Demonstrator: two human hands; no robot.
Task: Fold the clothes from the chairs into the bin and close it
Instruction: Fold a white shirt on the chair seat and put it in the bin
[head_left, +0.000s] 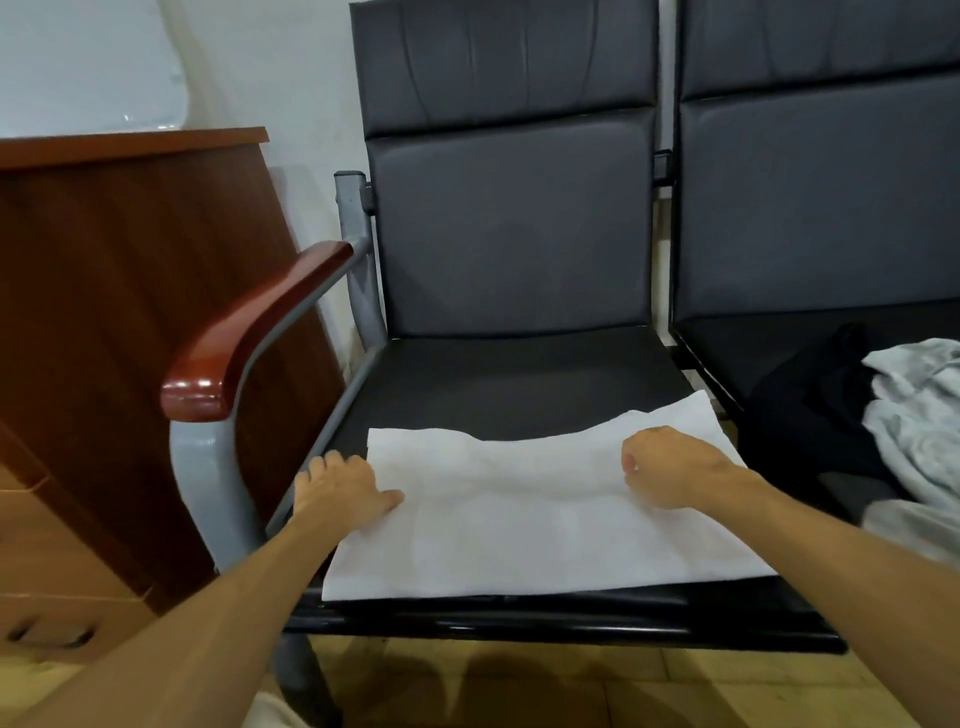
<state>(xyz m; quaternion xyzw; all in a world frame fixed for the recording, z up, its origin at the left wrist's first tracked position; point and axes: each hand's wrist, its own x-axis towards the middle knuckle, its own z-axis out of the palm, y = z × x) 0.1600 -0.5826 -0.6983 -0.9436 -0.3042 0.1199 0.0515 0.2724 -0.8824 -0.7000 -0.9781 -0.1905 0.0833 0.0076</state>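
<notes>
Two hands hold the white garment (519, 519) flat on the chair seat (519, 384): left hand (337, 486) gripping its left edge, right hand (670, 465) pinching its right side.

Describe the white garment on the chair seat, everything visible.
The white garment lies flat on the front of the dark chair seat, folded into a rough rectangle, thin soft fabric with faint creases. Its far edge dips in the middle. The left hand holds its left edge, thumb on top; the right hand, fingers curled, rests near its far right corner.
</notes>
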